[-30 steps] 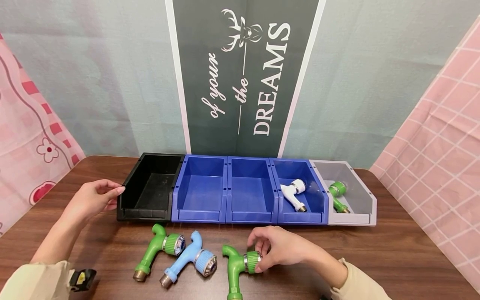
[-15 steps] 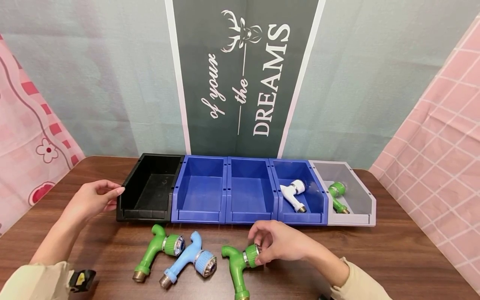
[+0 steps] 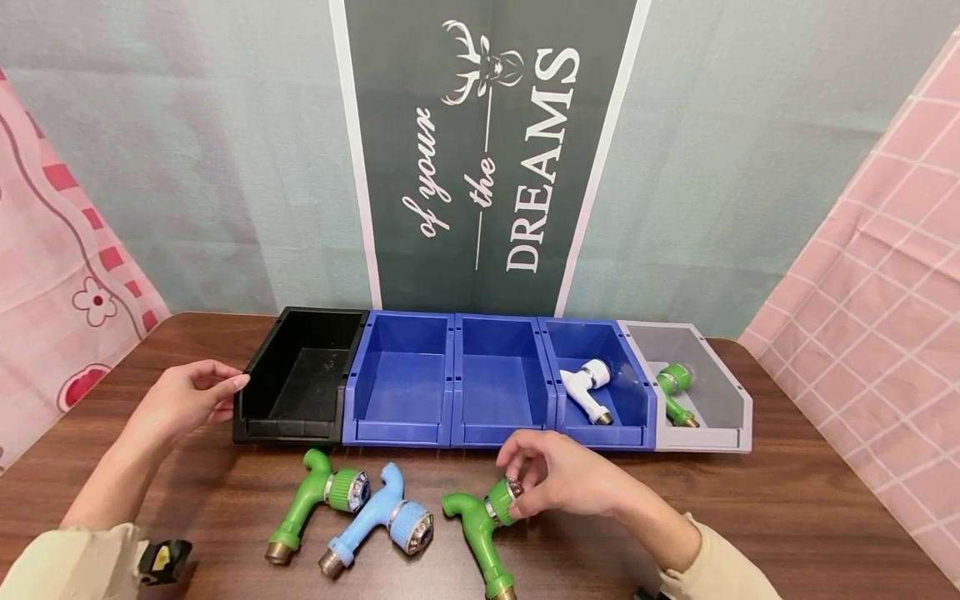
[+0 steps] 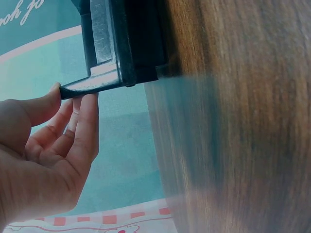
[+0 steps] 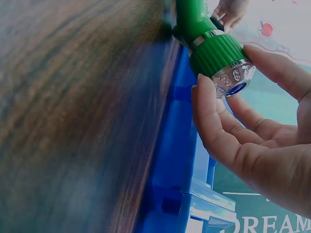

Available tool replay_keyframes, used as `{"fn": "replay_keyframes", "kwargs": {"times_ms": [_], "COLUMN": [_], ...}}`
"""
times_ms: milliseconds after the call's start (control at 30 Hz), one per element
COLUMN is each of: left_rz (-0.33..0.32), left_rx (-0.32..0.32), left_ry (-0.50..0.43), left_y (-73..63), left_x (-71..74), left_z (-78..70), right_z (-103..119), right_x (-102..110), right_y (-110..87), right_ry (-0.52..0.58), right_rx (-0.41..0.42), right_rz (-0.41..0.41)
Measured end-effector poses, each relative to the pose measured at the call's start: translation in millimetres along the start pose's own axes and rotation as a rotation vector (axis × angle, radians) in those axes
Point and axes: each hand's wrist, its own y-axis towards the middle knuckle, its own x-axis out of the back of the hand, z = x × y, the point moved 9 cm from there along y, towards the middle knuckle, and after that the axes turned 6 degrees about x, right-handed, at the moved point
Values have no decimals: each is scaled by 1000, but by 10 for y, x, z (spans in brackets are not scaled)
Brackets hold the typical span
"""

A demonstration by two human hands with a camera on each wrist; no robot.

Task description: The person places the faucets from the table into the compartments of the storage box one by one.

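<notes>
My right hand (image 3: 573,477) pinches the ribbed knob of a green tap (image 3: 482,537) with thumb and fingers; the right wrist view shows the knob (image 5: 216,54) with its silver cap between the fingertips. At the left, my left hand (image 3: 176,400) holds the side edge of a black bin (image 3: 288,429), thumb on one face and fingers on the other, as the left wrist view shows. Between the hands lie a second green tap (image 3: 302,504) and a light blue tap (image 3: 363,523), both with brass-coloured threaded ends.
Three blue bins (image 3: 397,432) and a grey bin (image 3: 738,437) continue the row from the black one. A white tap (image 3: 581,390) lies in the rightmost blue bin, a green tap (image 3: 673,392) in the grey one. Behind the brown table (image 3: 817,500) hang printed cloths.
The right hand has shifted slightly away from the body with the green tap's knob. The tap has turned, its threaded end swinging to the right. The left hand stays on the black bin.
</notes>
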Motion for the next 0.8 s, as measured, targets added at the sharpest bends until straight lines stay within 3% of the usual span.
{"fn": "replay_keyframes", "kwargs": {"times_ms": [433,800], "left_rz": [3,-1], "left_rx": [0,0], "left_ry": [-14,-11], "left_y": [9,2], "left_x": [-2,-1], "left_z": [14,5], "right_z": [70,198], "right_x": [109,336], "right_y": [-4,14], "right_ry": [-73,-106], "right_rx": [-6,51], "right_rz": [-39,-82]}}
